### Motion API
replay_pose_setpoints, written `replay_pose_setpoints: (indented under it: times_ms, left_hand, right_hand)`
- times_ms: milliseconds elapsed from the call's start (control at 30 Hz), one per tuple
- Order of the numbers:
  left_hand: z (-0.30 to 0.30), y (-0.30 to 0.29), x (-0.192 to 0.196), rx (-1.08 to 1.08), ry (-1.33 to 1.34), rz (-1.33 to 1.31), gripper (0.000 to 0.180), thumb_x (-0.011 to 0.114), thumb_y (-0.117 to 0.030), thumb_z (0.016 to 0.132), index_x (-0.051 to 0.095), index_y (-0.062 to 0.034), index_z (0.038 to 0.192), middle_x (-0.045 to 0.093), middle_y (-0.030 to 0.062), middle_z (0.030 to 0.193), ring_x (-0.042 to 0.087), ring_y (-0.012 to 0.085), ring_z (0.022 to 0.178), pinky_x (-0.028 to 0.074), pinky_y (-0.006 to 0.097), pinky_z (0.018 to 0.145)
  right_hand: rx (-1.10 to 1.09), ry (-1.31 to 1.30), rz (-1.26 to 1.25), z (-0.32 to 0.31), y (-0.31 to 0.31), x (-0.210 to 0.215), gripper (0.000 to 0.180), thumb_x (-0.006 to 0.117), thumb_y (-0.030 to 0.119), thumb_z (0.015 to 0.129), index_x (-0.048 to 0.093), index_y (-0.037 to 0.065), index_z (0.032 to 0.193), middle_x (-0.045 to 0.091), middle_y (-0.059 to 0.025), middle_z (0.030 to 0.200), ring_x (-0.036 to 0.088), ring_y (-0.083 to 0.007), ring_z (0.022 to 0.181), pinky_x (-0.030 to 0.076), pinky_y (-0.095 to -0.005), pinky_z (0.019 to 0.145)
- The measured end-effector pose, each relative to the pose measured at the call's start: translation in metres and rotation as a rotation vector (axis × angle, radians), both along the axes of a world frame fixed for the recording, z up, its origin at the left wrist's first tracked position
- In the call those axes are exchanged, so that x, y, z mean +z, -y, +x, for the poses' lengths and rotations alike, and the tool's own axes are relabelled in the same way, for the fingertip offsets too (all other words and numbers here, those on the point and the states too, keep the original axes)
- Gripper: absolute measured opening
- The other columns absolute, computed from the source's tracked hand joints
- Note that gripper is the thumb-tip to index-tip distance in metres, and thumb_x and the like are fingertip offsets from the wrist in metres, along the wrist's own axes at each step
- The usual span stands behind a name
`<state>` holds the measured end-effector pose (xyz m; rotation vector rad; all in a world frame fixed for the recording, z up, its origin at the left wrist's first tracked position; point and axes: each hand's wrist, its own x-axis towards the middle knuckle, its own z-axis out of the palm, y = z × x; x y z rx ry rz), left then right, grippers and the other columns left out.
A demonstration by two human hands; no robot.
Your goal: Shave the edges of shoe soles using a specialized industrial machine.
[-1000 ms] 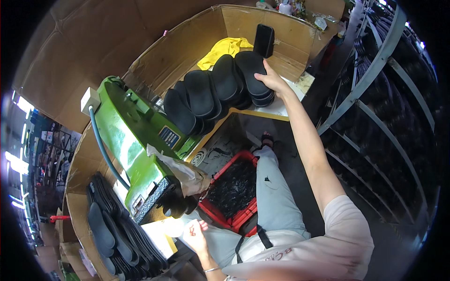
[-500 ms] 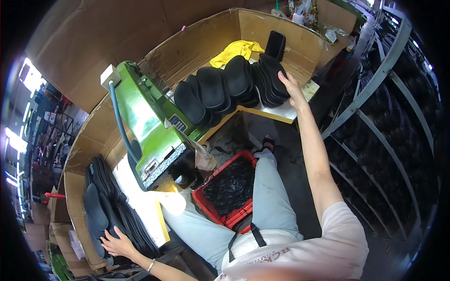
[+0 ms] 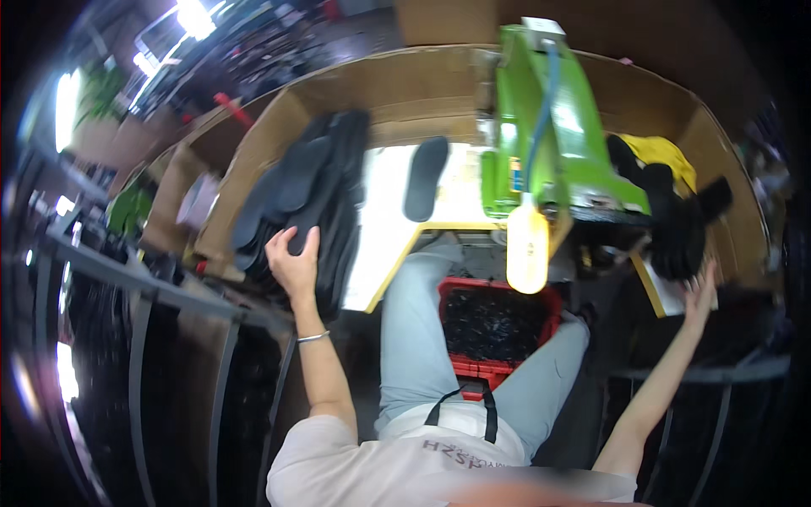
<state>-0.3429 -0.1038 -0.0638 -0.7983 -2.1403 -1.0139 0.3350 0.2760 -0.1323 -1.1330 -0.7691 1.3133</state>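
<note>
My left hand (image 3: 294, 264) rests at the near end of a pile of black shoe insoles (image 3: 325, 182) on the left. Its thumb and fingers are apart, with the dark end of one insole showing between them. My right hand (image 3: 698, 296) is far to the right, fingers stretched out beside a stack of black insoles (image 3: 676, 241); blur hides whether it touches them. One single black insole (image 3: 427, 179) lies flat on the white worktop (image 3: 384, 220) between the pile and a green machine (image 3: 583, 152).
A cardboard wall (image 3: 414, 97) rings the worktop. A lit lamp (image 3: 527, 245) hangs at the machine's front. Between my legs stands a red crate (image 3: 481, 369) holding black scraps. A yellow cloth (image 3: 663, 156) lies at the back right. Metal racks (image 3: 139, 380) stand at the left.
My view has swung left, bringing the machine and single insole nearer the middle. My left hand has shifted on its insole pile; my right hand has slid off the front of its stack.
</note>
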Motion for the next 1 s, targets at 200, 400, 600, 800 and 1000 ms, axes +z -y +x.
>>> replay_pose_setpoints:
  times_ms: [200,400,600,800,1000]
  left_hand:
    - [0.082,0.057,0.057,-0.414,0.263,0.053,0.055,0.078,-0.009,0.058,0.054,-0.0013,0.108,0.059,0.0129,0.107,0.056,0.022,0.098,0.043,0.031,0.088]
    - [0.144,0.013,-0.001,-1.217,0.839,-0.011,0.065,0.079,-0.009,0.054,0.046,-0.0018,0.109,0.056,0.0164,0.112,0.055,0.0233,0.103,0.042,0.035,0.092]
    - [0.241,-0.058,-0.045,-1.471,1.67,0.308,0.062,0.068,-0.011,0.075,0.039,0.0044,0.127,0.06,0.0216,0.106,0.06,0.0246,0.097,0.048,0.035,0.086]
    - [0.289,-0.099,-0.04,-1.344,1.318,-0.129,0.016,0.066,-0.011,0.081,0.065,0.0019,0.091,0.065,0.0029,0.077,0.057,0.0074,0.067,0.046,0.021,0.061]
    - [0.285,-0.115,-0.039,-1.191,1.217,-0.06,0.014,0.064,-0.012,0.082,0.064,0.0019,0.079,0.06,-0.0005,0.066,0.051,0.0051,0.059,0.042,0.023,0.054]
  right_hand:
    - [-0.459,0.245,0.211,-0.043,0.093,-0.03,0.04,0.061,0.019,0.087,0.047,0.001,0.12,0.054,-0.0127,0.113,0.055,-0.0202,0.102,0.047,-0.0289,0.082]
    - [0.728,-0.32,-0.225,-0.224,0.256,-0.046,0.074,0.067,0.042,0.078,0.038,0.0,0.132,0.049,-0.0171,0.125,0.06,-0.0229,0.095,0.05,-0.0333,0.08]
    - [0.664,-0.144,-0.145,-0.206,0.309,-0.063,0.059,0.076,0.013,0.072,0.049,-0.005,0.12,0.059,-0.0118,0.111,0.058,-0.0168,0.095,0.046,-0.0302,0.086]
    - [0.447,-0.332,-0.27,-0.213,0.353,-0.086,0.044,0.07,0.001,0.075,0.051,-0.005,0.115,0.058,-0.012,0.111,0.056,-0.0189,0.102,0.044,-0.0323,0.091]
    - [0.41,-0.4,-0.305,-0.229,0.366,-0.068,0.049,0.067,-0.008,0.072,0.05,-0.004,0.118,0.056,-0.0115,0.113,0.054,-0.0207,0.106,0.043,-0.0333,0.093]
